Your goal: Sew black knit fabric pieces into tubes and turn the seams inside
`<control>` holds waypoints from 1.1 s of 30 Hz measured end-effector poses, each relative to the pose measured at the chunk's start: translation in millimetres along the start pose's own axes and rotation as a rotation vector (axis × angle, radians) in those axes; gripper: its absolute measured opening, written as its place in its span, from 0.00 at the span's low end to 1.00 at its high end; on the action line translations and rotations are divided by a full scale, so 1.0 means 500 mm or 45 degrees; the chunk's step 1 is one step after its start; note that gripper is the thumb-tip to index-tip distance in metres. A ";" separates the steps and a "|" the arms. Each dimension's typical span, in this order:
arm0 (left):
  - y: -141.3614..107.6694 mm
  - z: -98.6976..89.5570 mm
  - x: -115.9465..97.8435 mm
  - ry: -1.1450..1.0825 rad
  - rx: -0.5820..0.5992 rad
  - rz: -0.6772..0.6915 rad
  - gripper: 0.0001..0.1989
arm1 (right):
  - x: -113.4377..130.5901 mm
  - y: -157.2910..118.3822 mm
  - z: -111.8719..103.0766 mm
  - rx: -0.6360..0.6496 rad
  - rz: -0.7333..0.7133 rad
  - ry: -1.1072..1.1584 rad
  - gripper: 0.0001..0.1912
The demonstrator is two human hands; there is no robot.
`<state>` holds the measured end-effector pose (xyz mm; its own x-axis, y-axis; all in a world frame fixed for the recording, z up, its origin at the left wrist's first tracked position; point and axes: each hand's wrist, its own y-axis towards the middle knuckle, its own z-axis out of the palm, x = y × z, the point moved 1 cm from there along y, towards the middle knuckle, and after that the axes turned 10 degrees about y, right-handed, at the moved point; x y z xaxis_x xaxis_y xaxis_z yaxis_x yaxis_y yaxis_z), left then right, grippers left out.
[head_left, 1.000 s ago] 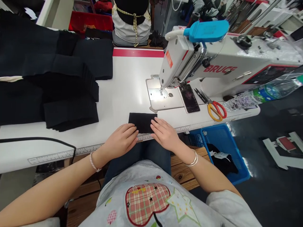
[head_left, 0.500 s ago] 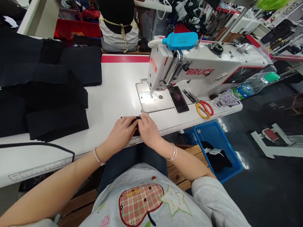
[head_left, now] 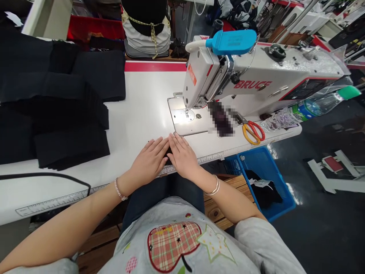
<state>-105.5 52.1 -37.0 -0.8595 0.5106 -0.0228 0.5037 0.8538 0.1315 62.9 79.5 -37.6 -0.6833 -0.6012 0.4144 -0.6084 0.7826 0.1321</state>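
Left hand (head_left: 150, 159) and right hand (head_left: 183, 156) lie flat, fingers extended, grasping nothing, on a mostly covered black cloth piece (head_left: 169, 153). Straight-edged matte black fabric stacks (head_left: 72, 146) lie to their left; ahead and rightward stands a glossy white sewing machine (head_left: 270, 70), red-lettered "BRUCE".

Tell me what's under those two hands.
Black cloth shows in the gap between the left hand and the right hand. The rest beneath is covered, so the cloth's full outline cannot be seen.
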 end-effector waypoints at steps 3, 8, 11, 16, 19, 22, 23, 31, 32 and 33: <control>0.000 -0.002 0.001 -0.011 0.013 0.005 0.30 | 0.001 -0.002 -0.002 0.034 0.025 -0.023 0.31; 0.003 -0.005 0.003 -0.030 0.031 0.010 0.30 | 0.001 -0.003 -0.001 0.041 0.059 -0.024 0.32; 0.003 -0.006 0.002 -0.048 0.035 -0.001 0.30 | 0.002 -0.003 0.000 0.047 0.072 -0.015 0.32; 0.001 -0.006 0.001 -0.048 0.061 0.003 0.31 | 0.003 -0.002 -0.004 0.062 0.077 -0.013 0.32; 0.001 -0.005 0.002 -0.031 0.079 0.003 0.32 | 0.002 0.000 -0.005 0.066 0.074 -0.007 0.32; 0.002 -0.006 0.002 -0.010 0.102 -0.005 0.31 | 0.000 0.001 -0.004 0.063 0.073 0.010 0.32; 0.002 -0.007 0.002 -0.002 0.107 -0.009 0.31 | 0.000 0.001 -0.004 0.061 0.074 0.016 0.32; 0.001 -0.008 0.001 0.029 0.088 -0.017 0.31 | 0.018 0.013 -0.032 0.148 0.119 -0.052 0.32; 0.001 -0.008 0.002 0.028 0.083 -0.019 0.31 | 0.023 0.020 -0.038 0.181 0.131 -0.057 0.31; 0.001 -0.008 0.002 0.026 0.078 -0.020 0.31 | 0.028 0.029 -0.042 0.211 0.148 -0.055 0.30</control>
<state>-106.4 52.4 -33.1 -0.8687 0.4952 -0.0043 0.4937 0.8668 0.0704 53.0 86.0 -10.9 -0.7672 -0.5178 0.3786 -0.5803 0.8118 -0.0656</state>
